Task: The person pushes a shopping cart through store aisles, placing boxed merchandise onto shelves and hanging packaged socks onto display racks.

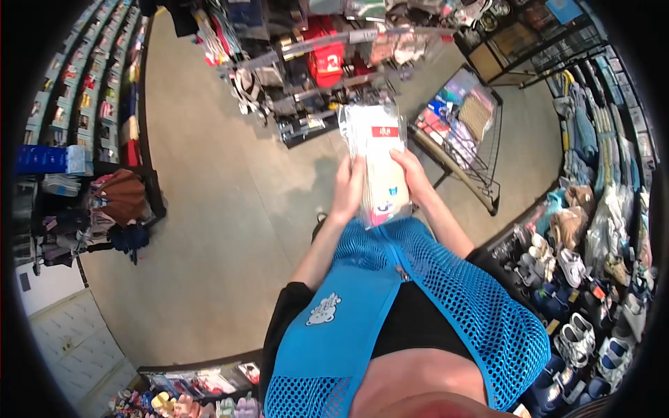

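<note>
Between my two hands is a stack of clear plastic packs [380, 150], pale inside, with a red label near the top and small blue and pink prints lower down. My left hand [348, 187] grips its left side, thumb lying along the edge. On the right side my right hand [411, 173] is closed round it, with the thumb on the front. The fingers behind the packs are hidden. The stack is in front of my chest, just above the blue mesh vest [348, 306] that I wear. I cannot make out what the packs contain.
A wire shopping cart [491, 171] with packaged goods stands ahead to the right. Hanging goods fill a display rack [300, 118] in front. Shelves line the left, with a brown umbrella-like item [120, 195]. Shoes [575, 338] are racked at right, slippers [185, 404] at lower left.
</note>
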Demonstrator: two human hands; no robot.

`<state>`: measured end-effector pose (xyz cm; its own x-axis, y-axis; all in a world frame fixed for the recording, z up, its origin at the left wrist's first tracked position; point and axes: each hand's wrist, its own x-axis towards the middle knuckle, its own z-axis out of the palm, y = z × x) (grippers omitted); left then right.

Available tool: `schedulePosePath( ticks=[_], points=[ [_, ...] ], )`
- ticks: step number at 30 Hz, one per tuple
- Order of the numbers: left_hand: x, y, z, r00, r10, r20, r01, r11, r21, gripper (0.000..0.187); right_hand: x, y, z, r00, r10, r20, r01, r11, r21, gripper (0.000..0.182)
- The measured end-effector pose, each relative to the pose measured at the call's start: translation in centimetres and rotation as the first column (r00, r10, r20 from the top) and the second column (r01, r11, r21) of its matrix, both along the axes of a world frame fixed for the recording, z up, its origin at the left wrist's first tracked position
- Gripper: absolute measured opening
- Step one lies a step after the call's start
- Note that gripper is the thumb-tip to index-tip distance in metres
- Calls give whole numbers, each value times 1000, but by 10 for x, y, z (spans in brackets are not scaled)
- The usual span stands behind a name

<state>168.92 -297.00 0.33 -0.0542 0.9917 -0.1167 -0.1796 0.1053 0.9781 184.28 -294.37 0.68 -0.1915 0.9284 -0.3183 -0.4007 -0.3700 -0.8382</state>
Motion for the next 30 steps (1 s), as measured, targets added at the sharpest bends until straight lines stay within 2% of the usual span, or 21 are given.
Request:
schedulePosePath(
  ticks=[3, 4, 5, 6, 7, 9, 12, 14, 16, 18, 19, 22, 23, 24, 26, 27, 28, 30],
  points=[
    [0, 6, -16, 999, -52, 3, 52, 999, 12, 39, -1, -2, -4, 997, -70, 15, 69, 996, 56, 42],
    [0, 8, -17, 998, -55, -9, 55, 998, 17, 39, 0, 1, -8, 996, -80, 25, 76, 988, 134, 40],
    [0, 11, -19, 993, -25, 113, 27, 1000, -11, 38, 0, 3, -10, 995, -91, 35, 82, 976, 204, 38],
    [0, 10, -20, 972, 10, 234, 3, 999, -54, 39, -1, 4, -5, 995, -94, 26, 87, 978, 190, 38],
    [-1, 9, -6, 974, 9, 226, 9, 997, -78, 39, -1, 7, 7, 996, -81, 35, 72, 977, 199, 37],
    [-8, 9, 22, 874, -135, 467, 179, 982, -52, 43, -1, 5, 24, 997, -62, 39, 55, 986, 160, 35],
    [-12, 19, 29, 908, -208, 363, 243, 969, -53, 53, -2, 7, 43, 997, -62, -35, 64, 996, 68, 36],
    [-9, 25, 33, 912, -207, 355, 239, 970, -49, 55, 5, 17, 42, 997, -34, -74, 38, 998, 56, 38],
    [-2, 31, 35, 915, -202, 348, 229, 973, -38, 57, 13, 25, 40, 992, -29, -121, 41, 994, 104, 40],
    [9, 40, 35, 877, -218, 428, 231, 973, 21, 54, 22, 30, 44, 989, 48, -139, -20, 980, 199, 45],
    [17, 44, 37, 879, -210, 427, 224, 974, 19, 54, 30, 35, 41, 997, 72, 30, -78, 948, 308, 49],
    [40, 54, 43, 896, -180, 405, 193, 981, 9, 57, 52, 52, 29, 991, 130, -3, -126, 963, 239, 50],
    [48, 58, 41, 920, -153, 362, 157, 987, 18, 57, 63, 58, 30, 903, -72, 424, -129, 895, 427, 45],
    [56, 62, 39, 940, -121, 319, 119, 993, 26, 57, 73, 63, 32, 905, -52, 422, -148, 892, 427, 45],
    [65, 69, 29, 963, -74, 260, 85, 996, -31, 56, 91, 70, 36, 998, -22, 54, 5, 953, 302, 39],
    [69, 73, 26, 978, -55, 201, 74, 994, -85, 54, 104, 77, 20, 997, -64, 34, 51, 956, 290, 35],
    [74, 74, 27, 980, -38, 194, 57, 994, -94, 54, 118, 82, 18, 997, -59, 54, 43, 965, 260, 34],
    [85, 77, 32, 978, -2, 209, 25, 994, -107, 53, 146, 93, 10, 991, -133, 5, 130, 974, 186, 34]
  ],
)
